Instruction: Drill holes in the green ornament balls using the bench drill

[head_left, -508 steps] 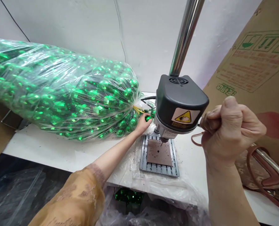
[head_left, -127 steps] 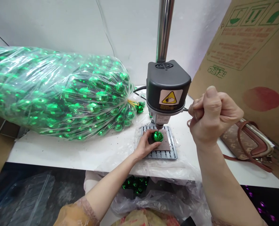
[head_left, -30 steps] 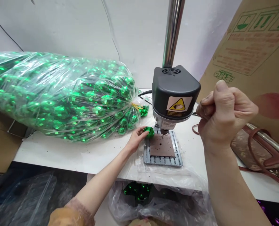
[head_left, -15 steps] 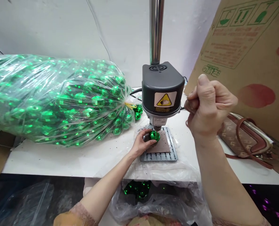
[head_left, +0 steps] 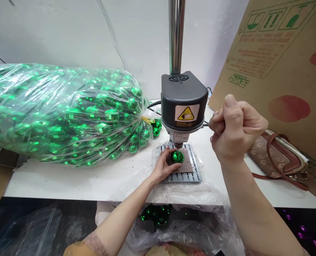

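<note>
My left hand grips a shiny green faceted ball from its left side, over a brown pad on the slotted metal base. The black-topped drill press stands above, and its bit comes down to the top of the ball. To the right of the machine, my right hand is closed in a fist around the press handle, most of which the fingers hide.
A big clear bag of green balls lies at the left on the white table. At the right are a printed cardboard box and a brown handbag. Below the front edge, plastic surrounds more green balls.
The left hand and the ball have shifted slightly right, under the bit. My right hand has dropped a little, and the drill tip now meets the ball.
</note>
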Available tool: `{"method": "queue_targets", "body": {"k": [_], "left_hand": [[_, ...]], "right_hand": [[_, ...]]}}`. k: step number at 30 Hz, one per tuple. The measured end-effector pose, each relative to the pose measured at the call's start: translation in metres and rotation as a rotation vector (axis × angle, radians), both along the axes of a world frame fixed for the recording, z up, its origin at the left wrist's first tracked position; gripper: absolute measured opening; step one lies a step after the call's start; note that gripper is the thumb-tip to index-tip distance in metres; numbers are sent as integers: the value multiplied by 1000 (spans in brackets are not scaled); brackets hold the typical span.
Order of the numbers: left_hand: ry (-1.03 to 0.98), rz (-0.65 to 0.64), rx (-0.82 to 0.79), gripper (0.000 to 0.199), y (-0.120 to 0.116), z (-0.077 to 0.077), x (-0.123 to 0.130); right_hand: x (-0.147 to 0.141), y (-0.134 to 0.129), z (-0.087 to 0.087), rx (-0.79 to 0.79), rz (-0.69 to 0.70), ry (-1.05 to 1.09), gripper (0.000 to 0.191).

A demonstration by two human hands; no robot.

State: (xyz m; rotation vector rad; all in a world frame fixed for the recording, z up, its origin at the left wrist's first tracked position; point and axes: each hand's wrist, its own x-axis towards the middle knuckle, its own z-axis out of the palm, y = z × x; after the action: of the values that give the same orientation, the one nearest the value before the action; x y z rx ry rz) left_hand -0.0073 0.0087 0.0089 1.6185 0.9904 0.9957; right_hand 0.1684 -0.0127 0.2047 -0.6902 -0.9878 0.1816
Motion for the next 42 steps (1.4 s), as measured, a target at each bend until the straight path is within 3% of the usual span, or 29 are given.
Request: {"method": "queue_targets", "body": {"k": [6,15,25,42], "left_hand": [[-17,0,16,62,0,-3,0],[-30,11,17,62,0,-3,1],[-10,23,42,61,-1,-2,1],[-2,27,36,62,-1,-6,0]], "right_hand": [[-3,-10,-26,140,-30,9,38],[0,-4,-42,254,-61,-15,42],[-1,2,-47,355,-117,-71,49],[3,-2,-57,473,-16,-190,39]]}}
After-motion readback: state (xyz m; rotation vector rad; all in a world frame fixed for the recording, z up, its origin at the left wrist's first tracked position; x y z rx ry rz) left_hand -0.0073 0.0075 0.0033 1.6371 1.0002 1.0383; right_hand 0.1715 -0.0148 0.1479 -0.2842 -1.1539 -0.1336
